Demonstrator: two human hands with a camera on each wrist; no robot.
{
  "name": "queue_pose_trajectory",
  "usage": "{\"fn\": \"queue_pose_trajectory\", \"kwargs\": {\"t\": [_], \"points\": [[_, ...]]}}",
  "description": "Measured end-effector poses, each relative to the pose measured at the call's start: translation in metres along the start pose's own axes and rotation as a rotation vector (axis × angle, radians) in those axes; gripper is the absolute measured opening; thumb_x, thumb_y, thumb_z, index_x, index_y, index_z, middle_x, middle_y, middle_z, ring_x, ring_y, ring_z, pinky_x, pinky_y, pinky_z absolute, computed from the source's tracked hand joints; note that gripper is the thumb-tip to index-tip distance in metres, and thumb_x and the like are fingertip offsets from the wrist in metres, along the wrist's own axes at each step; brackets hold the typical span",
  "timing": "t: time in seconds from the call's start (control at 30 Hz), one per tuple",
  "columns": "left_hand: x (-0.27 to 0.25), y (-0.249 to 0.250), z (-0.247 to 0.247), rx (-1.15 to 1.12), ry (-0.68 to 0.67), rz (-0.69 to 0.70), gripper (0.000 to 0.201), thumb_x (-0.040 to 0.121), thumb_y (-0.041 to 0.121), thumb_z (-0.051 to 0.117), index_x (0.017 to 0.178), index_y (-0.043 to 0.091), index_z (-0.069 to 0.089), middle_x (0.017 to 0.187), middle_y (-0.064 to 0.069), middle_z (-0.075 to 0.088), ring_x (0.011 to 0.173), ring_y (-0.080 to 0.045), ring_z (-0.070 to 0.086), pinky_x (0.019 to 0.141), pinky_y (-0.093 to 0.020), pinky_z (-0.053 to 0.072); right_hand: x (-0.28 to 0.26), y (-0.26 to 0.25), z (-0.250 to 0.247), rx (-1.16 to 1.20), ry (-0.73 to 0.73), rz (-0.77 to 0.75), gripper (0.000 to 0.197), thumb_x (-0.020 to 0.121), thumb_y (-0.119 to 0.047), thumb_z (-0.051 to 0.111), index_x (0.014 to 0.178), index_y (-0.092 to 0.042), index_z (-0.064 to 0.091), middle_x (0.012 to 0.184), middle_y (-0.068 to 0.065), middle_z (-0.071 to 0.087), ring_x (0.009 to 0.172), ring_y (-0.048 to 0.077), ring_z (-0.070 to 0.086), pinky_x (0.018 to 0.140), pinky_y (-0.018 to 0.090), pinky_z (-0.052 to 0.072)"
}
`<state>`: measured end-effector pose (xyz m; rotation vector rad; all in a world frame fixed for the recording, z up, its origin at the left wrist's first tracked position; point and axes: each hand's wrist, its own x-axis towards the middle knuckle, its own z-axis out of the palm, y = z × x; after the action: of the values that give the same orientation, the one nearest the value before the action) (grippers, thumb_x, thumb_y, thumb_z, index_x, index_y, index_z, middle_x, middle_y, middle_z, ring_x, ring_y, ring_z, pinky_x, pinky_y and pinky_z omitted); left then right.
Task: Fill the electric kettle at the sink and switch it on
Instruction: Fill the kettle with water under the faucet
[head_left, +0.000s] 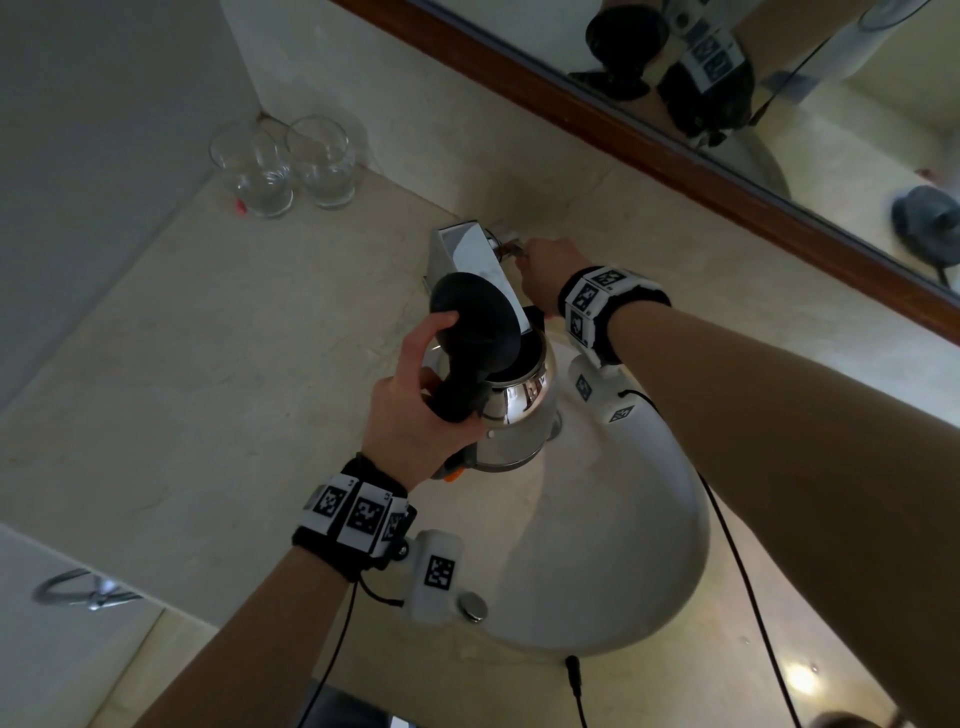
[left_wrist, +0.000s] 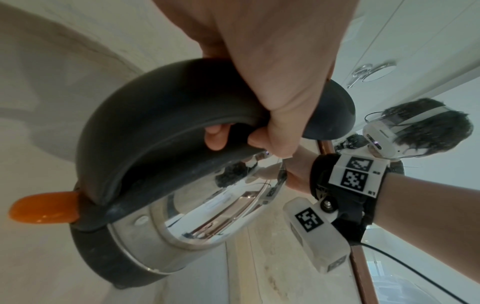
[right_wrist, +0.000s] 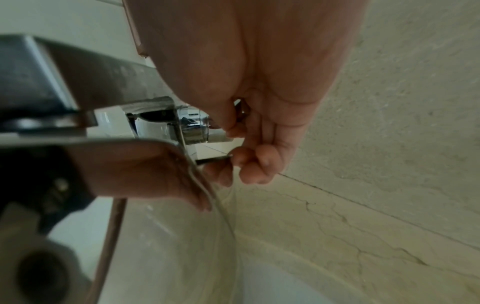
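Observation:
My left hand (head_left: 431, 387) grips the black handle (left_wrist: 155, 115) of the chrome electric kettle (head_left: 519, 410) and holds it over the white sink (head_left: 665, 519). The kettle's black lid (head_left: 472, 317) stands open, with the mouth under the spout of the square chrome faucet (head_left: 467, 254). An orange switch (left_wrist: 44, 207) sticks out at the handle's foot. My right hand (head_left: 535, 260) reaches to the faucet's right side, where its fingers (right_wrist: 259, 162) curl around the small chrome lever (right_wrist: 197, 129). I cannot tell whether water runs.
Two empty glasses (head_left: 249, 171) (head_left: 322, 161) stand in the far left corner of the beige stone counter (head_left: 208, 364). A wood-framed mirror (head_left: 675, 140) runs along the back wall. A chrome towel ring (head_left: 78, 592) hangs at the lower left. Cables trail from both wristbands.

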<state>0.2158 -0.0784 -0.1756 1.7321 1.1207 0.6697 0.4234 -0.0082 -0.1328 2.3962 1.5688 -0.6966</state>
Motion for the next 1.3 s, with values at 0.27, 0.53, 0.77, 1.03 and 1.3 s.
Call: {"fn": "queue_pose_trajectory", "kwargs": {"t": [0.27, 0.53, 0.77, 1.03, 1.3], "points": [[0.0000, -0.0002, 0.0005, 0.002, 0.008, 0.005, 0.090, 0.063, 0.020, 0.082, 0.134, 0.042, 0.031, 0.059, -0.006, 0.066, 0.049, -0.020, 0.063, 0.054, -0.038, 0.056, 0.0017, 0.0005, 0.0020, -0.008, 0.003, 0.005, 0.031, 0.099, -0.010, 0.037, 0.120, 0.003, 0.055, 0.122, 0.022, 0.062, 0.111, 0.036, 0.061, 0.089, 0.037, 0.049], [-0.0004, -0.0003, 0.0003, -0.011, 0.012, 0.007, 0.088, 0.062, 0.021, 0.082, 0.133, 0.041, 0.032, 0.058, -0.007, 0.066, 0.047, -0.020, 0.062, 0.052, -0.038, 0.056, 0.0016, 0.0020, 0.0038, -0.027, 0.014, -0.027, 0.031, 0.099, -0.008, 0.036, 0.119, 0.005, 0.056, 0.124, 0.022, 0.061, 0.112, 0.036, 0.059, 0.091, 0.036, 0.047], [0.0004, -0.0011, -0.0006, -0.011, 0.007, 0.003, 0.089, 0.061, 0.022, 0.081, 0.133, 0.042, 0.032, 0.060, -0.009, 0.067, 0.049, -0.023, 0.064, 0.052, -0.039, 0.057, 0.0030, 0.0004, 0.0042, -0.006, 0.008, -0.007, 0.031, 0.099, -0.009, 0.036, 0.121, 0.004, 0.055, 0.121, 0.022, 0.062, 0.110, 0.035, 0.061, 0.089, 0.036, 0.049], [-0.0001, -0.0023, -0.0006, -0.012, 0.005, -0.006, 0.090, 0.062, 0.020, 0.082, 0.132, 0.043, 0.032, 0.062, -0.009, 0.068, 0.049, -0.022, 0.063, 0.052, -0.036, 0.056, 0.0024, -0.0002, 0.0041, -0.042, 0.007, -0.030, 0.032, 0.099, -0.007, 0.035, 0.120, 0.005, 0.055, 0.125, 0.022, 0.060, 0.112, 0.036, 0.059, 0.092, 0.037, 0.047], [0.0008, -0.0014, -0.0011, -0.035, -0.010, -0.011, 0.090, 0.062, 0.024, 0.081, 0.129, 0.051, 0.029, 0.066, -0.013, 0.070, 0.051, -0.027, 0.064, 0.054, -0.044, 0.056, -0.0004, -0.0017, 0.0016, -0.063, -0.004, -0.034, 0.032, 0.100, -0.006, 0.034, 0.120, 0.006, 0.056, 0.124, 0.023, 0.060, 0.111, 0.036, 0.060, 0.091, 0.037, 0.048]]}}
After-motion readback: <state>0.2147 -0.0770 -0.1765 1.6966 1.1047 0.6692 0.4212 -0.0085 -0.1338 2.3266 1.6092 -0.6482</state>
